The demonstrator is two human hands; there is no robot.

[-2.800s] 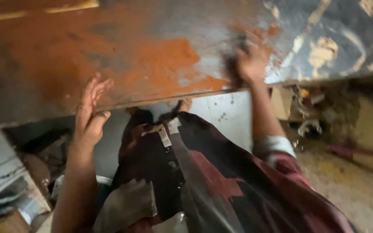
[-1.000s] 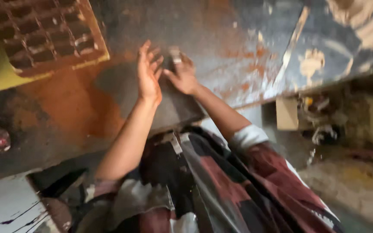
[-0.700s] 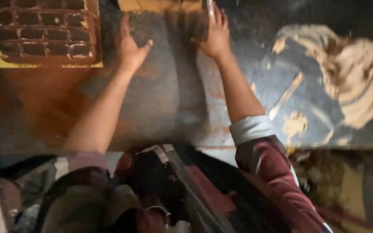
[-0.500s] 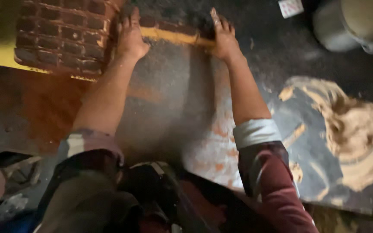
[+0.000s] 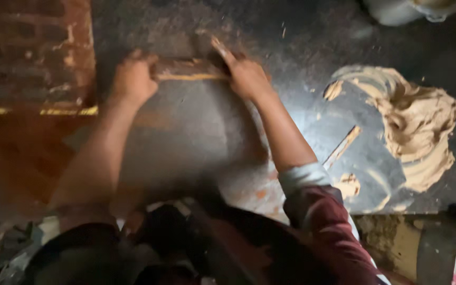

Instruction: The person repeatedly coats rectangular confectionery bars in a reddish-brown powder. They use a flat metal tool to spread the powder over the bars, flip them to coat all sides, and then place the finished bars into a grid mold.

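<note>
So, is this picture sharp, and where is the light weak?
Head view: motion blur softens both hands, left and right, and the strip they press; the pale paste is lit best; the grid tray and the near edge lie in deep shadow.

I count two hands on the worktop, my left hand (image 5: pixel 133 79) and right hand (image 5: pixel 246 76), one long flat stick (image 5: pixel 188 71) between them, one brick-patterned mould (image 5: pixel 32 53), one big smear of tan paste (image 5: pixel 418 132) and one pale container (image 5: pixel 412 8)
</note>
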